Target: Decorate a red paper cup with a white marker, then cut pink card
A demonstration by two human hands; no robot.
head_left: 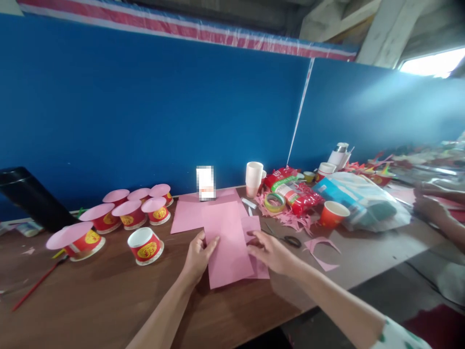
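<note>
A pink sheet of paper (pixel 227 252) is raised a little at a slant above the brown table. At its left edge my left hand (pixel 196 257) pinches it, thumb on top and fingers curled behind. My right hand (pixel 271 249) is at the sheet's right edge, thumb and forefinger apart, over smaller pink pieces (pixel 262 271) that lie partly under the sheet. Whether its fingertips press on the paper is hard to see. More pink paper (pixel 187 213) lies flat behind. Scissors (pixel 290 240) with dark handles rest just beyond my right hand.
Several red paper cups topped with pink discs (pixel 127 208) stand at left, near an uncovered red cup (pixel 145 246) and a black bottle (pixel 32 194). Rightward are stacked white cups (pixel 253 177), green tape (pixel 275 202), a red bag (pixel 294 189), an orange cup (pixel 334 214) and another person's hand (pixel 432 203).
</note>
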